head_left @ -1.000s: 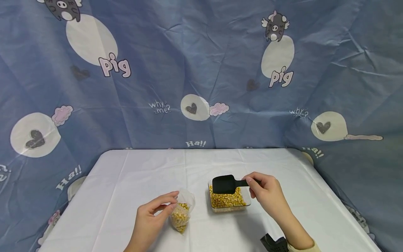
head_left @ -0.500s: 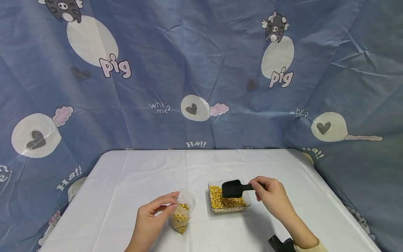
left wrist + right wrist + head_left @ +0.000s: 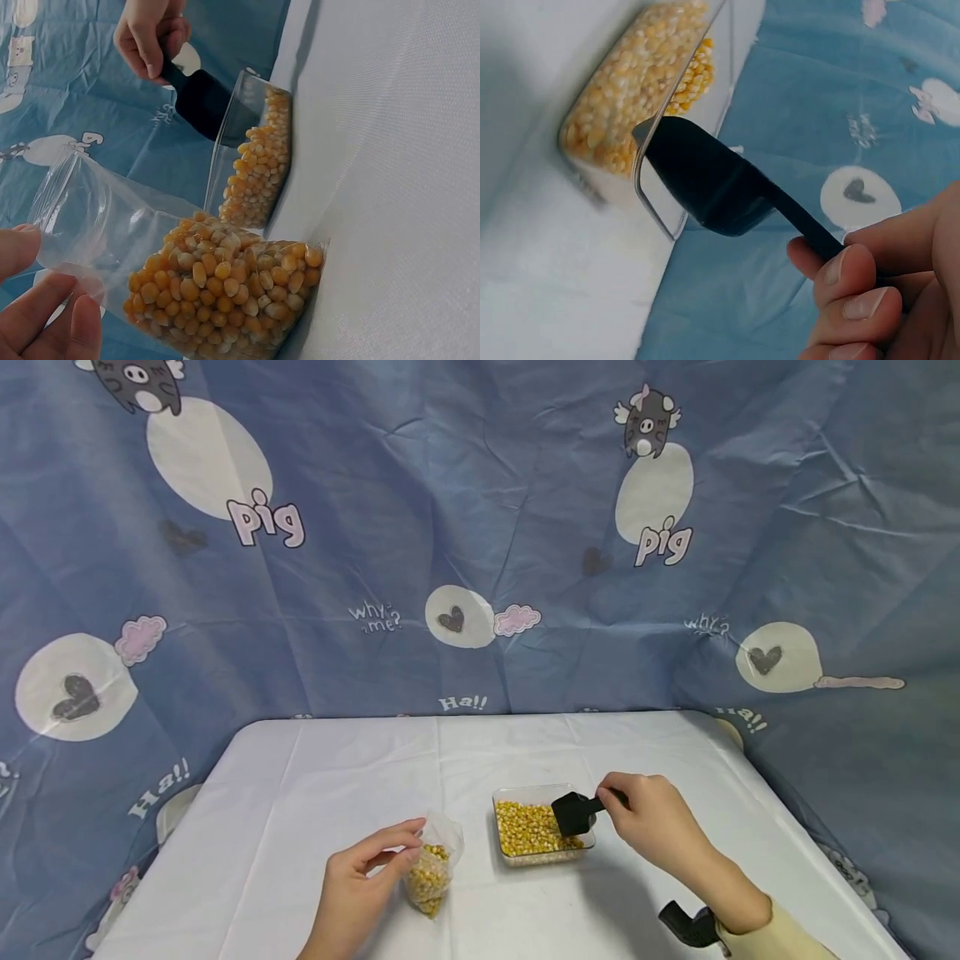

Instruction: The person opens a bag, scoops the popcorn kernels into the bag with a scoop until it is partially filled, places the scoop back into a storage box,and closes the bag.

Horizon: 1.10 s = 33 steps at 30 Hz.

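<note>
A black scoop [image 3: 574, 814] is gripped by its handle in my right hand [image 3: 652, 818]. Its blade tips down over the right end of a clear rectangular container [image 3: 545, 857], and in the right wrist view the blade's tip [image 3: 654, 135] dips inside the rim. Yellow corn kernels [image 3: 528, 828] fill much of the container. To the left, my left hand [image 3: 367, 877] pinches the top edge of a clear plastic bag [image 3: 97, 210] between thumb and fingers. The bag stands upright on the table, its lower part full of corn kernels [image 3: 217, 292].
A white cloth covers the table [image 3: 360, 768]. Behind it hangs a blue curtain [image 3: 375, 527] printed with pigs and words. A black strap piece [image 3: 690, 925] hangs at my right wrist beside a pale sleeve [image 3: 772, 935].
My right hand has moved the scoop rightward and lower, from above the container's middle to its right end, tilting the blade down. The left hand and the bag stay put.
</note>
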### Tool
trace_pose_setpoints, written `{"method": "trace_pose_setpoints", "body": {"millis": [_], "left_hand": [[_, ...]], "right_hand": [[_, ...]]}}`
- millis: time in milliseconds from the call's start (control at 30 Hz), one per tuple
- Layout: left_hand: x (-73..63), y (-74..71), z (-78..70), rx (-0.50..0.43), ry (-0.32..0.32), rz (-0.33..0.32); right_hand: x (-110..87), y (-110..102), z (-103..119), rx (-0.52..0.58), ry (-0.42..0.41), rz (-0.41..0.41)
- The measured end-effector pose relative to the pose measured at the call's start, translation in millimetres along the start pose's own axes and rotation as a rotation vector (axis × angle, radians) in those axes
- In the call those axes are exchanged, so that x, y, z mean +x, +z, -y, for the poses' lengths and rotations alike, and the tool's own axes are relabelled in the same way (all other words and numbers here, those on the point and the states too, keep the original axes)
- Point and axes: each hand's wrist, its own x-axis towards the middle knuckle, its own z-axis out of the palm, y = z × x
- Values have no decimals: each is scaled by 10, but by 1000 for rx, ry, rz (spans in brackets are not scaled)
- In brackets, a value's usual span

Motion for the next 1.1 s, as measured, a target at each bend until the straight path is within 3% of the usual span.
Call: {"method": "trace_pose_setpoints", "body": {"millis": [267, 467, 833, 1100], "left_hand": [[-5, -11, 14, -7, 5, 0], [-10, -11, 15, -2, -10, 7], [-2, -21, 29, 2, -7, 8], [-4, -25, 32, -4, -6, 9]], "right_hand": [[98, 4, 93, -127, -79, 86], [139, 37, 81, -99, -28, 129], [191, 123, -180, 145, 159, 207], [159, 252, -421, 441, 298, 303]]}}
